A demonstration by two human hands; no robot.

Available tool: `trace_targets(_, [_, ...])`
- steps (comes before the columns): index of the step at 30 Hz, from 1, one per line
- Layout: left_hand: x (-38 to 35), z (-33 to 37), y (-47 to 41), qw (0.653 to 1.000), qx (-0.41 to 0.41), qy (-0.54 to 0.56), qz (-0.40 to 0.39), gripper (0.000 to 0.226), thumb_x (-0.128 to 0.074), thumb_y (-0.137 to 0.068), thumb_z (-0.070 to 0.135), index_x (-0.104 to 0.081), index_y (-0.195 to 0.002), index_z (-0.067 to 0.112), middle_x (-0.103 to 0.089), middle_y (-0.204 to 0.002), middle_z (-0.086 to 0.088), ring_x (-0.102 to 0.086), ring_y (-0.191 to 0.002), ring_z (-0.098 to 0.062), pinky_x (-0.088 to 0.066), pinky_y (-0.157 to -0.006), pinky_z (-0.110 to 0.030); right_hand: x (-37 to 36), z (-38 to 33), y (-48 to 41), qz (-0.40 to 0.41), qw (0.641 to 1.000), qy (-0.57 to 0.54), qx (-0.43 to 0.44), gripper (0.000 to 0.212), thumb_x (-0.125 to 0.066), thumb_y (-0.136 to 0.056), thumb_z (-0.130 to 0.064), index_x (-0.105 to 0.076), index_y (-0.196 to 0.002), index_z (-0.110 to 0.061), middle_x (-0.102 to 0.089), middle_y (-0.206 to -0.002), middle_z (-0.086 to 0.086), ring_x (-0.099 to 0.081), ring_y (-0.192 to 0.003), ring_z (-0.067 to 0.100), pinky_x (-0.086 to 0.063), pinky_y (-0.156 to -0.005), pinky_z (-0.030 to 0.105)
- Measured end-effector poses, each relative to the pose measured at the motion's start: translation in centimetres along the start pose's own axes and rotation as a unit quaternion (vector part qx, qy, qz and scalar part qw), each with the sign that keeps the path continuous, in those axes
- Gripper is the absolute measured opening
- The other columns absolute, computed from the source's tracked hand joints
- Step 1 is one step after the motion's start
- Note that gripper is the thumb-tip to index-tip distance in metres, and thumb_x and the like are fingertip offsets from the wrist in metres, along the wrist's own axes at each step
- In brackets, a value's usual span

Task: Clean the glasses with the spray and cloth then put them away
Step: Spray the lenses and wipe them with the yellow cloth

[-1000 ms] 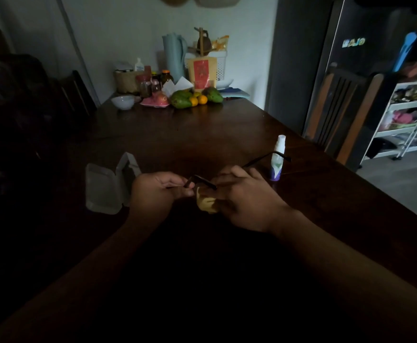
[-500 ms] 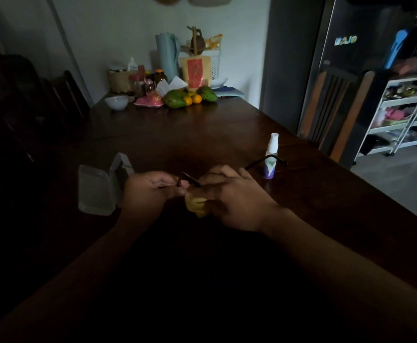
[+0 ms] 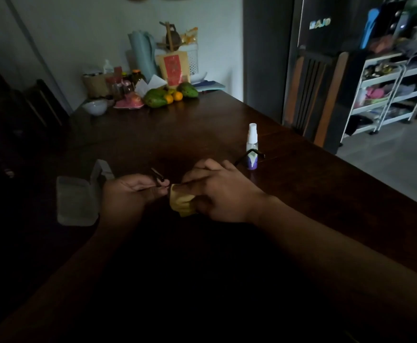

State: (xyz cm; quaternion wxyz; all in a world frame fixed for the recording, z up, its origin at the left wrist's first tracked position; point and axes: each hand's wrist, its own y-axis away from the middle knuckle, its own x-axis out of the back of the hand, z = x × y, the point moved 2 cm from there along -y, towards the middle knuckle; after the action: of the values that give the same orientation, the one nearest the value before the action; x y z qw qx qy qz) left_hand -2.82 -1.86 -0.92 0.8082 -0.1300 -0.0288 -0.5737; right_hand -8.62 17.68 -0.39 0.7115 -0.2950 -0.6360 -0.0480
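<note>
One dark worktop (image 3: 202,134) carried our open case (image 3: 76,201) and the spray bottle (image 3: 252,144), upright farther back. Our left hand (image 3: 125,194) pinched the glasses (image 3: 158,176); our right hand (image 3: 224,194) gripped the yellow cloth (image 3: 181,203) against them. Wiping, we judged; folding and casing them would follow.

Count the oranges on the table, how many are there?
2, at the table's far end, between two green fruits: one orange left, the other beside it. More may be hidden behind.

Yellow cloth (image 3: 180,203), black glasses (image 3: 158,176), purple-based spray bottle (image 3: 252,149)
</note>
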Motion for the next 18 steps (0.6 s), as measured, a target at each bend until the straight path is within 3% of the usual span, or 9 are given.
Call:
trace_targets(4, [0.21, -0.02, 0.13, 1.000, -0.009, 0.015, 0.011, 0.008, -0.065, -0.073, -0.009, -0.064, -0.080, -0.004, -0.076, -0.078, 0.004, -0.070, -0.075, -0.001, -0.054, -0.070, -0.014, -0.33, -0.97, -0.33, -0.006, 1.000, 0.009, 0.014, 0.051, -0.054, -0.092, -0.047, -0.046, -0.142, -0.041, -0.044, -0.145, -0.020, -0.031, -0.134, 0.012, -0.029, -0.092, 0.034])
trace_targets(10, [-0.14, 0.13, 0.46, 0.999, -0.005, 0.029, 0.022, 0.009, -0.065, -0.073, -0.010, -0.063, -0.082, -0.007, -0.076, -0.072, 0.008, -0.071, -0.072, -0.002, -0.056, -0.072, -0.016, 0.49, -0.14, 0.08, 0.008, 1.000, 0.009, 0.000, 0.042, -0.055, -0.087, -0.040, -0.059, -0.129, -0.042, -0.055, -0.133, -0.022, -0.035, -0.130, 0.011, -0.025, -0.087, 0.032])
trace_targets(18, [-0.45, 0.53, 0.53, 1.000, 0.000, 0.017, 0.010, 0.017, -0.062, -0.075, -0.017, -0.062, -0.073, -0.001, -0.074, -0.067, 0.009, -0.069, -0.068, 0.001, -0.055, -0.071, -0.013, -0.09, -0.91, -0.32, -0.009, 0.999, -0.024, 0.027, 0.048, -0.057, -0.089, -0.041, -0.054, -0.137, -0.040, -0.051, -0.140, -0.018, -0.033, -0.132, 0.014, -0.029, -0.094, 0.035])
